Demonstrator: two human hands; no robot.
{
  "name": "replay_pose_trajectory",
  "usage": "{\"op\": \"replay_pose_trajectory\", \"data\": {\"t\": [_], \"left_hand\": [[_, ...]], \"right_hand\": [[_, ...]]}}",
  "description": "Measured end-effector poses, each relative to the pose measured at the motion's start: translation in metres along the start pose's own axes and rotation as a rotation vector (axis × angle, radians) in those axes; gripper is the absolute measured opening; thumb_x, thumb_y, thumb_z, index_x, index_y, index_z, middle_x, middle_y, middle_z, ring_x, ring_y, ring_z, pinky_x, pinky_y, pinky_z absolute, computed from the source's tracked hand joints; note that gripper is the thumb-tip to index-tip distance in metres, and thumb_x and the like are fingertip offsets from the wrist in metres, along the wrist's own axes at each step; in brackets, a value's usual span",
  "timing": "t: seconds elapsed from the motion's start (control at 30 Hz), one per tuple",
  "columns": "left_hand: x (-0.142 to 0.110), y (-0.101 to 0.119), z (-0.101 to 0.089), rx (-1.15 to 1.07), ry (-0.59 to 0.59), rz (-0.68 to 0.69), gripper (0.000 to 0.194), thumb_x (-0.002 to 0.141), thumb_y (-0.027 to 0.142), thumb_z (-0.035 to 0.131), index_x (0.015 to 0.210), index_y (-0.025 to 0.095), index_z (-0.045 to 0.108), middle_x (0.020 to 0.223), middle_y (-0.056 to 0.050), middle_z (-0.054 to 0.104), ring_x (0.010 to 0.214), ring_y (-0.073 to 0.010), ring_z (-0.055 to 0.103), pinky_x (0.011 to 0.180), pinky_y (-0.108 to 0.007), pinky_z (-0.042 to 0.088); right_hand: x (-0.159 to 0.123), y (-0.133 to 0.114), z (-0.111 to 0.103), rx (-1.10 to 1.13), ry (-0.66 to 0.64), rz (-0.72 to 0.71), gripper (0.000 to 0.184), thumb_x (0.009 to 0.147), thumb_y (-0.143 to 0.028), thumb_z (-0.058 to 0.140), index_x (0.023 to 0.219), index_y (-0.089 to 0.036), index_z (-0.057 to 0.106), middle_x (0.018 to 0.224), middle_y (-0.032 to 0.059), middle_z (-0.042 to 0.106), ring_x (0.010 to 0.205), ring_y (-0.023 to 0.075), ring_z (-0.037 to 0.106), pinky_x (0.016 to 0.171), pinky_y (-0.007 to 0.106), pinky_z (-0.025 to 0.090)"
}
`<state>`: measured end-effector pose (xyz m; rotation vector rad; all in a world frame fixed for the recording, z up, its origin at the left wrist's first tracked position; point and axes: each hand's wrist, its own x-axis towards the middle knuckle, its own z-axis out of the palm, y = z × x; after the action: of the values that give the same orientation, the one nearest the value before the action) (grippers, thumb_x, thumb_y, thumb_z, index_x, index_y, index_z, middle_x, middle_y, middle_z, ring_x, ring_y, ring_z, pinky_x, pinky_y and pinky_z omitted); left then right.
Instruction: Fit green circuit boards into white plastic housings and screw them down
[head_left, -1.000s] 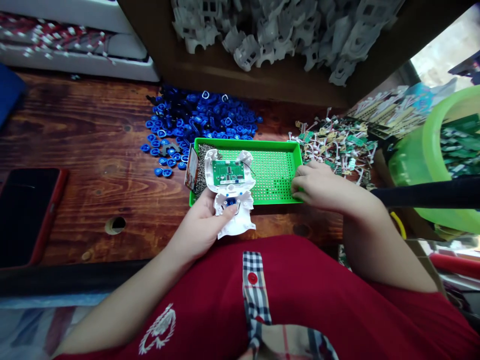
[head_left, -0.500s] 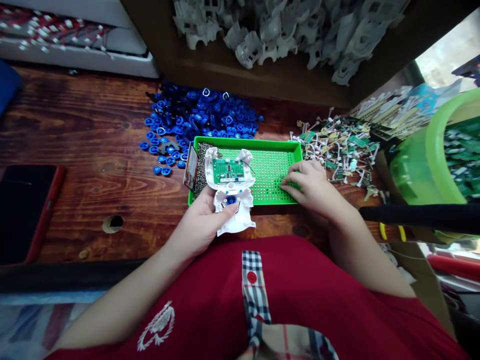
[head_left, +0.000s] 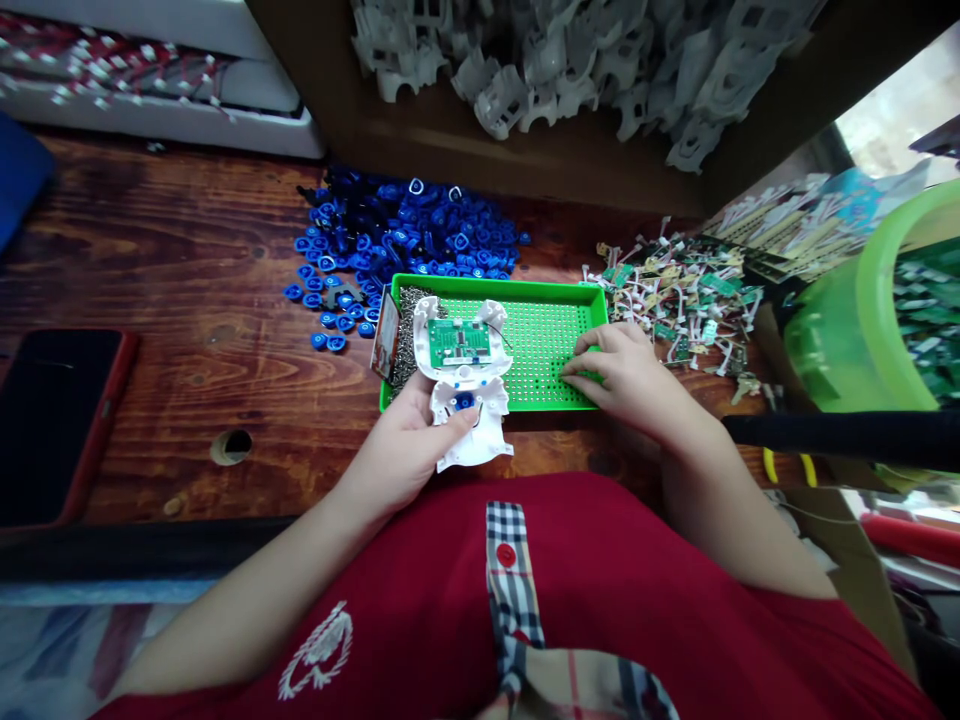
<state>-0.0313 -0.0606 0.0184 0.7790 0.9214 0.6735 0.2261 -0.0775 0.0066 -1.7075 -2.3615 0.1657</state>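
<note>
My left hand (head_left: 405, 445) is closed around a white plastic housing (head_left: 466, 392) with a green circuit board (head_left: 459, 342) set in its upper half and a blue button in its lower half. It holds the housing over the near left corner of a green perforated tray (head_left: 540, 330). My right hand (head_left: 626, 375) rests inside the tray's right end, fingers curled down with the tips pinched on the tray floor. What they pinch is too small to see. A heap of small metal screws (head_left: 409, 320) lies at the tray's left end.
A pile of blue buttons (head_left: 397, 240) lies behind the tray. Small wired circuit boards (head_left: 675, 285) are heaped to the right, beside a green tub (head_left: 862, 330). White housings (head_left: 585, 60) fill a brown box at the back. A red-cased phone (head_left: 52, 420) lies far left.
My right hand moved left from the tray's right rim onto the tray floor and its fingers came together. The left hand and housing stayed almost still.
</note>
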Motion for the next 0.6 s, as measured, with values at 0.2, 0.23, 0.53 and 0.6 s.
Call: {"op": "replay_pose_trajectory", "data": {"t": [0.2,0.23,0.53,0.6], "left_hand": [[-0.001,0.002,0.001,-0.03,0.016,-0.023,0.064,0.07,0.023,0.073,0.128,0.023,0.047,0.117,-0.009,0.065,0.097,-0.0247,0.065,0.079,-0.034,0.055],[-0.001,0.003,0.002,-0.038,0.018,-0.036,0.063,0.069,0.022,0.073,0.127,0.022,0.047,0.116,-0.009,0.066,0.096,-0.0245,0.066,0.079,-0.033,0.055],[-0.006,0.014,0.015,-0.08,-0.104,-0.303,0.047,0.07,0.021,0.072,0.114,0.015,0.055,0.107,-0.012,0.069,0.076,-0.0206,0.069,0.07,-0.03,0.055],[-0.007,0.016,0.017,-0.078,-0.09,-0.342,0.045,0.075,0.024,0.067,0.116,0.016,0.053,0.107,-0.012,0.07,0.071,-0.0197,0.069,0.066,-0.03,0.055]], "right_hand": [[-0.015,0.007,-0.016,0.076,0.185,0.123,0.015,0.084,-0.029,0.057,0.09,-0.021,0.068,0.087,0.0057,0.059,0.084,0.0173,0.054,0.08,0.036,0.043],[-0.018,0.009,-0.018,0.087,0.236,0.207,0.016,0.084,-0.029,0.055,0.091,-0.02,0.067,0.087,0.0062,0.059,0.084,0.0174,0.055,0.078,0.035,0.044],[-0.019,0.04,-0.023,-0.184,0.072,0.764,0.021,0.082,-0.026,0.048,0.091,-0.016,0.064,0.09,0.0131,0.059,0.073,0.0224,0.054,0.064,0.035,0.04],[-0.018,0.046,-0.025,-0.158,0.021,0.722,0.018,0.082,-0.025,0.048,0.083,-0.018,0.065,0.083,0.0106,0.06,0.068,0.0202,0.054,0.061,0.033,0.038]]}}
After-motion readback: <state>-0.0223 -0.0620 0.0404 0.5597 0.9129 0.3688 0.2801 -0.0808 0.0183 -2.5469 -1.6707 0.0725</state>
